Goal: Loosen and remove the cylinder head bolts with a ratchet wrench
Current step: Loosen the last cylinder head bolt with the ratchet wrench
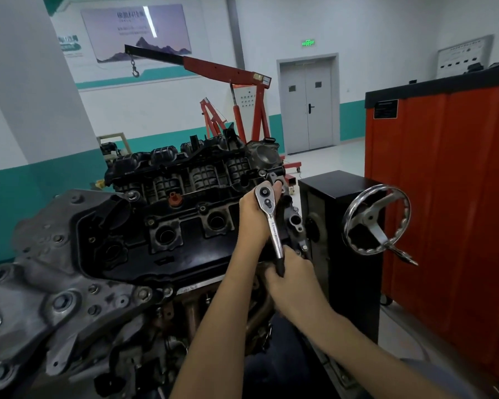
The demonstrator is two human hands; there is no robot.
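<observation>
1. A grey sleeve (432,372) at the lower right edge of the view leads up the right forearm.
2. The grey timing cover (41,283) forms the engine's left end, close to the camera.
3. The right hand (296,283) is curled round the black grip of the ratchet wrench (274,228).
4. The left hand (255,214) wraps the wrench's chrome head from behind, with one fingertip showing past it.
5. The wrench stands nearly upright at the right end of the engine's black cover (185,226). The bolt beneath it is hidden.
6. A chrome handwheel (370,218) juts from the black stand column (340,203) just right of the engine.
7. An orange cabinet (444,182) stands farther right. A red engine hoist (242,73) and grey double doors (307,105) lie beyond.
</observation>
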